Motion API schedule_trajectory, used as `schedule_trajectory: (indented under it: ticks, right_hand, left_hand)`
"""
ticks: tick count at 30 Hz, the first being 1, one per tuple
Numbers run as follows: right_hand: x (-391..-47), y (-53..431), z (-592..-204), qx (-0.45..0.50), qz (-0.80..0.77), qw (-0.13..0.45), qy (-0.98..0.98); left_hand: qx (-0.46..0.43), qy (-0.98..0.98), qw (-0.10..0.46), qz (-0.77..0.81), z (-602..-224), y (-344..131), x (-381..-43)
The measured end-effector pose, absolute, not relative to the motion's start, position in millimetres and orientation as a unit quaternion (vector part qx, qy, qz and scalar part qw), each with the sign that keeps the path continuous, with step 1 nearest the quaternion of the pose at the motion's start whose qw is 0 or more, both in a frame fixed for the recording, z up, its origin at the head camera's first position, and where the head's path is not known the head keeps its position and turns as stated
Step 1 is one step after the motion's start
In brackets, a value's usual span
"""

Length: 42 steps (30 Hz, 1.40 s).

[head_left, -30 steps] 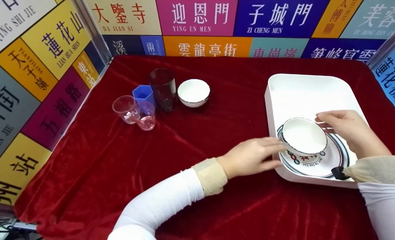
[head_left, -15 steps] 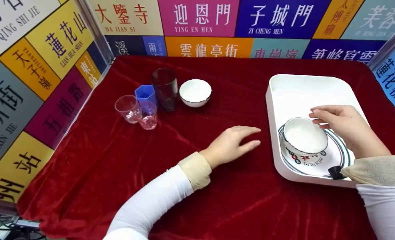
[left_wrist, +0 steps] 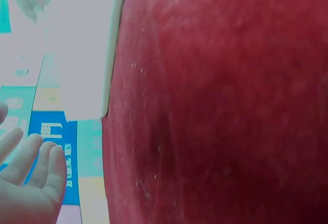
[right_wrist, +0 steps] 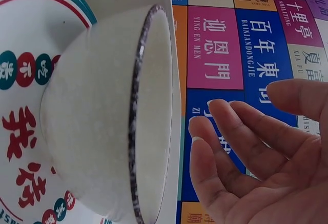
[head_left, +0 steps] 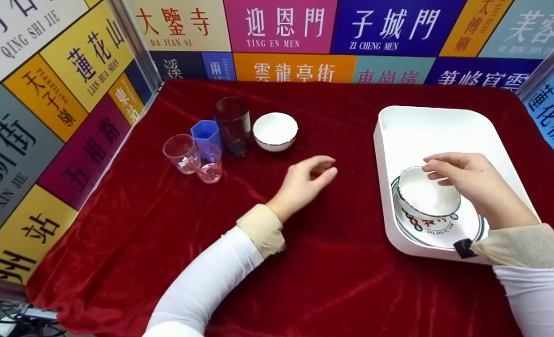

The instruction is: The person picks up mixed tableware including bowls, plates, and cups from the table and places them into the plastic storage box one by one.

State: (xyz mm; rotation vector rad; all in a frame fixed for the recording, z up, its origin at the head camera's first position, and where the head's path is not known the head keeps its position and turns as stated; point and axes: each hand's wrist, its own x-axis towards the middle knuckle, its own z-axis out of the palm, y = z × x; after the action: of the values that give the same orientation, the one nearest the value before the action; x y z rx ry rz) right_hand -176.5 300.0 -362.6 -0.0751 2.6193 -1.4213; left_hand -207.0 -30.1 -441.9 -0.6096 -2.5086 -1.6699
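A white bowl with a dark rim [head_left: 426,196] stands on a printed plate [head_left: 471,224] inside a white tray [head_left: 433,119]. Above the bowl's right side hovers my right hand [head_left: 469,180], its fingers loosely bent and holding nothing; the right wrist view shows a gap between the fingers and the bowl [right_wrist: 97,116]. My left hand [head_left: 300,185] is over the red cloth left of the tray, thumb and fingers apart, gripping nothing. Nearest to it is a second white bowl [head_left: 275,132], farther back. The left wrist view shows its relaxed fingers [left_wrist: 55,170].
Left of the second bowl stand a dark tall cup [head_left: 232,126], a blue hexagonal cup [head_left: 206,132], a clear cup [head_left: 179,152] and a pink clear cup [head_left: 210,171], close together. Red velvet cloth [head_left: 342,281] covers the table. Lettered panels [head_left: 281,23] rise behind.
My left hand has left the side of the bowl in the tray and moved left and back. My right hand has shifted slightly left over that bowl, which stays on the plate.
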Motion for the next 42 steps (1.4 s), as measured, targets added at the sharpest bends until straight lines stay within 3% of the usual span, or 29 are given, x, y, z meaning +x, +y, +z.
schedule_trajectory:
  ticks: [42]
  right_hand:
    - [-170.8, 268.9, -363.7, -0.095, -0.483, 0.079, 0.867]
  left_hand:
    - [0.117, -0.613, -0.011, -0.782, -449.9, -72.4, -240.1]
